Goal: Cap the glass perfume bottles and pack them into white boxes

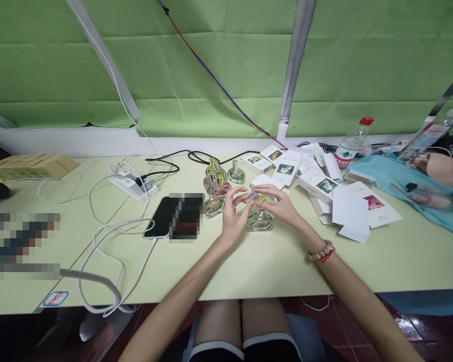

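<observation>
My left hand (234,215) has its thumb and fingers curved round a small silver cap (251,197), tilted and pinkish at one side. Facing it, my right hand (281,205) pinches a small gold-coloured cap (262,198). Whether anything is joined to these caps is hard to see behind the fingers. Just beneath the hands a clear glass perfume bottle (260,222) stands upright on the table. To the left and beyond my left hand, several perfume bottles (216,186) with gold or silver caps stand grouped, and one silver-capped perfume bottle (236,173) stands slightly apart.
White printed boxes (285,168) and opened cartons lie piled at the right, beside a red-capped water bottle (353,143) and blue plastic sheeting (407,188). On the left are a phone (161,217), a power strip (134,186), looping white cables and a cardboard holder (33,166).
</observation>
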`<state>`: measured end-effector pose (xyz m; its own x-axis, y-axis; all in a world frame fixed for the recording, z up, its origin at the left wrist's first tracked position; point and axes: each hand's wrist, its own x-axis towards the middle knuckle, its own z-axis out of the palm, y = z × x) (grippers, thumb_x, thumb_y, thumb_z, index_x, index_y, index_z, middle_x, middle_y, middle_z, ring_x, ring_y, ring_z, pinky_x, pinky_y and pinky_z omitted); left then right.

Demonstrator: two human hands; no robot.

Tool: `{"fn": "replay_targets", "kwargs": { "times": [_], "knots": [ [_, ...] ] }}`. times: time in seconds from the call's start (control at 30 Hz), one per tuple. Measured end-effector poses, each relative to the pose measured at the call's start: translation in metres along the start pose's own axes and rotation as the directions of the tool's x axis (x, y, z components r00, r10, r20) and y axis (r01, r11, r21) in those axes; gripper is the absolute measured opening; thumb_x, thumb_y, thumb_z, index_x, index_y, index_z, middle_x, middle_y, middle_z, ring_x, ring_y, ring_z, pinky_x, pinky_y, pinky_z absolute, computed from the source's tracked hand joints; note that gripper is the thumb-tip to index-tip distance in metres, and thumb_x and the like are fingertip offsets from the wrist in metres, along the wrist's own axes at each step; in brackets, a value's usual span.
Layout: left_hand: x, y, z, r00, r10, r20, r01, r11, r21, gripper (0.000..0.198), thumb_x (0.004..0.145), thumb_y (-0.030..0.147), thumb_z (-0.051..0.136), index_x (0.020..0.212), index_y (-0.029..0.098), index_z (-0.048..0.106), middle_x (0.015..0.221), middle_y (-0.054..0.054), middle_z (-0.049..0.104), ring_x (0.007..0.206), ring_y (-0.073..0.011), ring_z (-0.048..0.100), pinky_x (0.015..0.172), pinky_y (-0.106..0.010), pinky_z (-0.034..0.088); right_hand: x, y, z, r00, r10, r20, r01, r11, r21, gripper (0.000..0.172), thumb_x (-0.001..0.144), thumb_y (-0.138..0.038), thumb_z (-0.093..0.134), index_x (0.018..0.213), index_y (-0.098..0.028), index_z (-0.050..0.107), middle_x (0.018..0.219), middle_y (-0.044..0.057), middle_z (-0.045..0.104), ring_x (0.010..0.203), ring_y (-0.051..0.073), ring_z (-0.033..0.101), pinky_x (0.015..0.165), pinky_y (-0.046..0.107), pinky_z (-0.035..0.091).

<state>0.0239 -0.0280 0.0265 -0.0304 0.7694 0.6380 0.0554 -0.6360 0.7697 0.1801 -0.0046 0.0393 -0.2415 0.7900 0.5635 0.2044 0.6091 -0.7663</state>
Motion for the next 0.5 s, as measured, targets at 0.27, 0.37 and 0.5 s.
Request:
{"fn": "replay_targets", "kwargs": {
  "times": [0.27, 0.37, 0.5],
  "knots": [
    [-0.004, -0.001, 0.001, 0.968, -0.187, 0.168, 0.146, 0.962, 0.233, 0.063, 0.069, 0.036, 0.072, 0.121, 0.025, 0.039, 0.126, -0.010, 0.049, 0.120, -0.0228, 0.048, 0.095, -0.038, 0.042, 0.005, -0.003, -0.012, 0.953, 0.185, -0.240, -0.105, 0.944, 0.312, 0.032, 0.070, -0.049, 0.069, 0.079, -0.024, 0.052, 0.082, 0.000, 0.067, 0.072, 0.015, 0.063, 0.070, 0.032, 0.051],
    [-0.008, -0.002, 0.004, 0.915, -0.288, 0.282, 0.204, 0.934, 0.292, 0.051, 0.069, 0.035, 0.072, 0.113, 0.024, 0.049, 0.118, -0.007, 0.054, 0.116, -0.0222, 0.051, 0.096, -0.038, 0.041, 0.005, -0.006, -0.018, 0.961, 0.190, -0.200, -0.147, 0.967, 0.210, 0.034, 0.078, -0.056, 0.058, 0.083, -0.022, 0.059, 0.077, 0.001, 0.063, 0.059, 0.012, 0.054, 0.058, 0.027, 0.046],
    [-0.011, 0.002, 0.009, 0.909, -0.256, 0.329, 0.159, 0.943, 0.294, 0.030, 0.072, 0.030, 0.069, 0.099, 0.023, 0.057, 0.105, -0.005, 0.060, 0.105, -0.0200, 0.056, 0.093, -0.037, 0.043, 0.002, -0.013, -0.014, 0.976, 0.150, -0.160, -0.123, 0.979, 0.166, 0.030, 0.079, -0.051, 0.059, 0.079, -0.021, 0.061, 0.071, -0.001, 0.058, 0.057, 0.010, 0.048, 0.054, 0.023, 0.040]
  ]
}}
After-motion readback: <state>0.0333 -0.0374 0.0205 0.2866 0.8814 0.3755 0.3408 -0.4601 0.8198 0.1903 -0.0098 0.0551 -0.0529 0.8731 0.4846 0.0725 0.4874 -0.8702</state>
